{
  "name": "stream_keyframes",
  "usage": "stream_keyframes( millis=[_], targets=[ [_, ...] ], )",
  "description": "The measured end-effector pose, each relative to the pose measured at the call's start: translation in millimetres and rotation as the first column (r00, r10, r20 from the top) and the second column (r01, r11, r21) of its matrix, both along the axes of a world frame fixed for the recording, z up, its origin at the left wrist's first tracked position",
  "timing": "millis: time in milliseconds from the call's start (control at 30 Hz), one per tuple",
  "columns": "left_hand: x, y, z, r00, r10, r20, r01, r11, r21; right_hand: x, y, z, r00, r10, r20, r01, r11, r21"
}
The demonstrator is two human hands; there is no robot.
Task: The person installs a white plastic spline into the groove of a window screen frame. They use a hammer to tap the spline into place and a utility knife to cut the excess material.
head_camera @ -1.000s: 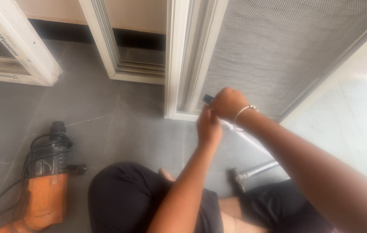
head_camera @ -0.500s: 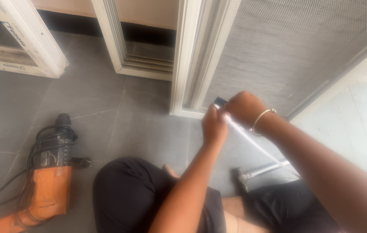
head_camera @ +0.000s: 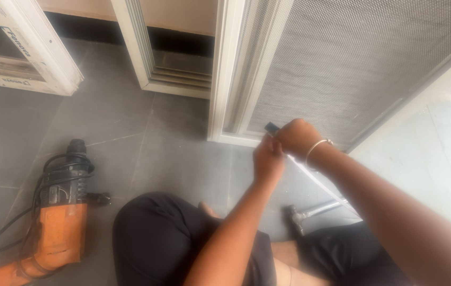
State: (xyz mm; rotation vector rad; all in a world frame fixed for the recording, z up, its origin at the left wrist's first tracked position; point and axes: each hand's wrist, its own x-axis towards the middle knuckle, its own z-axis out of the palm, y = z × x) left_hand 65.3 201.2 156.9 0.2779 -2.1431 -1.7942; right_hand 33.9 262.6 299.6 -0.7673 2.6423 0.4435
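Right hand (head_camera: 295, 136): fist closed round a small dark tool (head_camera: 272, 127), its tip showing just at the white frame (head_camera: 225, 79) of the mesh screen panel (head_camera: 352, 63). Left hand (head_camera: 268, 158): fingers curled, touching the right (whether it grips anything I cannot tell). Orange drill (head_camera: 56, 222): lying on grey floor tiles (head_camera: 146, 153), well apart, cord looped over it.

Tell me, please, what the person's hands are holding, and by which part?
The right hand grips a small dark tool near its lower end; only the tip shows. The left hand pinches just beneath it; what it holds cannot be told.
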Motion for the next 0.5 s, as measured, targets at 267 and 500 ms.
stream_keyframes(
  millis=[267, 500],
  targets=[
    [5, 3, -6, 1.000, -0.009, -0.013, 0.009, 1.000, 0.027, 5, -1, 6, 0.999, -0.032, 0.028, 0.033, 0.998, -0.050],
    [-8, -8, -8, 0.996, 0.039, -0.084, -0.044, 0.997, -0.061, 19, 8, 28, 0.885, -0.333, 0.324, 0.444, 0.813, -0.377]
  ],
)
